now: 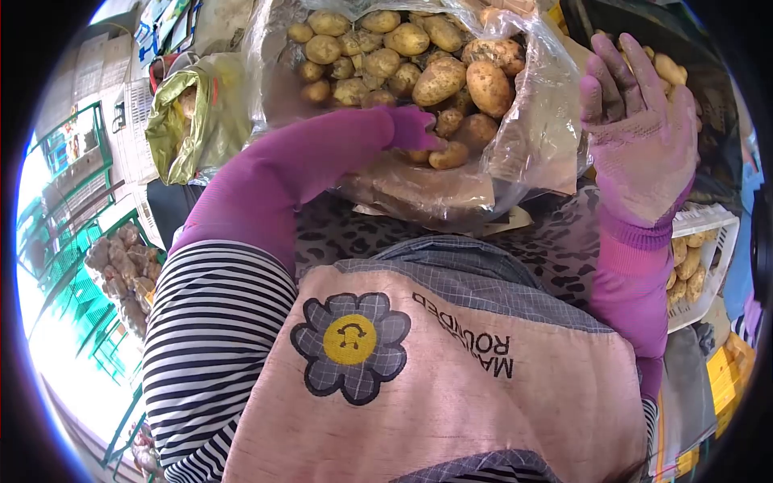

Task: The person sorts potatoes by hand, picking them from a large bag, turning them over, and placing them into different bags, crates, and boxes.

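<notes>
My left hand (414, 129), in a purple glove, reaches into a clear plastic bag (531, 105) of soil-marked potatoes (439, 80). It is at the near side of the pile, against a small potato (449, 154). Little of this hand shows, and I cannot make out how its fingers are bent or whether they grip anything. On the right, my right hand (644, 129) is raised beside the bag, palm towards me. Its fingers are stretched out and it holds nothing; the palm of its purple glove is brown with dirt.
A yellow-green plastic bag (173, 125) stands left of the potatoes. More potatoes (668, 71) lie in a dark container at the far right. Below them is a white crate (708, 298) of potatoes. Filled mesh sacks (122, 270) are at far left, near green railings (97, 161).
</notes>
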